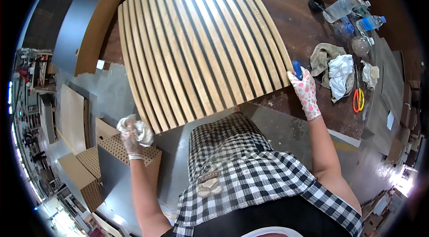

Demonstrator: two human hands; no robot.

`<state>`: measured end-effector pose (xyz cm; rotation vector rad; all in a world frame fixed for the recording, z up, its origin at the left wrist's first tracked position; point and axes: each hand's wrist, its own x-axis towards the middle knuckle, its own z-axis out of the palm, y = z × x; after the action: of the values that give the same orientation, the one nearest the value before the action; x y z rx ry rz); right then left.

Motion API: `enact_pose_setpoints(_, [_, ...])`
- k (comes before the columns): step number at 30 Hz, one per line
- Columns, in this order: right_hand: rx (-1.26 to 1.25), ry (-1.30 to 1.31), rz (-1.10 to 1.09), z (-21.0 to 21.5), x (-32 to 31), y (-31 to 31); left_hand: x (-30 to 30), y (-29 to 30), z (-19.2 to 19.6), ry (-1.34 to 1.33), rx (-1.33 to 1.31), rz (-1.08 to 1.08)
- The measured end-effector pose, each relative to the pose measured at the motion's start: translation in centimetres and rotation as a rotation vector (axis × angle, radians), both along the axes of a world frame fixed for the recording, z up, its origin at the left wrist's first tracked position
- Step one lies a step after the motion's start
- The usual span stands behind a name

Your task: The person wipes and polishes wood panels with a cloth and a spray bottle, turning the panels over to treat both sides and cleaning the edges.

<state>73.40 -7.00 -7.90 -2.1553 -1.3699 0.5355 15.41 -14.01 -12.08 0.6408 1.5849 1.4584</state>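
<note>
Slatted wooden panel (pixel 201 44) lying flat on the dark worktop (pixel 308 27), near edge toward the body, slats running away from it, so the whole face sits within reach of both arms

Left hand (pixel 132 141) in a thin glove, grip clenched around a bunched white rag (pixel 139 129), held off the panel's near left corner, above the floor and the perforated boards (pixel 134 152) below, wadded tight, probably to give a firm wiping pad

Right hand (pixel 306 94) in a white glove with pink spots, grip wrapped around a blue-topped tool (pixel 297 69), likely a spray bottle, though the body stays hidden behind the glove; tip resting just at the panel's right edge, seemingly aimed at the slats

Crumpled cloths (pixel 335 74) heaped on the worktop to the right of the panel, near that hand, handy for a swap; red and yellow loops (pixel 358 99) just beyond them

Clear plastic bottles (pixel 353 13) clustered at the far right corner, well apart from the panel

Checked apron (pixel 250 170) covering the front of the body
</note>
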Motion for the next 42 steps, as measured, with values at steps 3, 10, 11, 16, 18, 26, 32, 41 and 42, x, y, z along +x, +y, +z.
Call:
enact_pose_setpoints(3, [-0.046, -0.004, 0.041, -0.1, 0.4, 0.3, 6.1, -1.1, 0.8, -0.452, -0.088, -0.025])
enact_pose_setpoints(10, [-0.1, 0.314, -0.05, 0.4, 0.8, 0.2, 7.0, 0.9, 1.3, -0.273, -0.216, 0.042])
enact_pose_setpoints(11, [-0.126, 0.397, -0.071, 0.9, 0.4, 0.2, 6.6, 0.6, 1.8, -0.265, -0.215, 0.057])
enact_pose_setpoints(16, [0.112, 0.695, -0.132, 4.0, 0.3, -0.2, 6.4, 1.2, 6.2, -0.382, -0.122, 0.031])
enact_pose_setpoints(18, [0.187, 0.757, -0.116, 4.5, 0.9, -0.1, 6.0, 1.6, 7.4, -0.446, -0.082, 0.018])
enact_pose_setpoints(26, [0.236, 0.451, -0.088, 7.5, 0.9, 0.0, 5.2, 1.3, 6.8, -0.594, 0.047, -0.092])
enact_pose_setpoints(32, [0.644, 0.991, -0.045, 12.2, -6.5, -2.5, 7.7, 0.2, 5.4, -0.579, 0.059, -0.048])
enact_pose_setpoints(41, [0.597, 1.671, 0.479, 8.6, -24.5, -1.5, 8.2, 0.1, 2.6, -0.589, -0.001, -0.053])
enact_pose_setpoints(42, [0.532, 1.62, 0.429, 8.1, -25.0, -1.4, 8.6, 0.1, 2.7, -0.588, -0.003, -0.041])
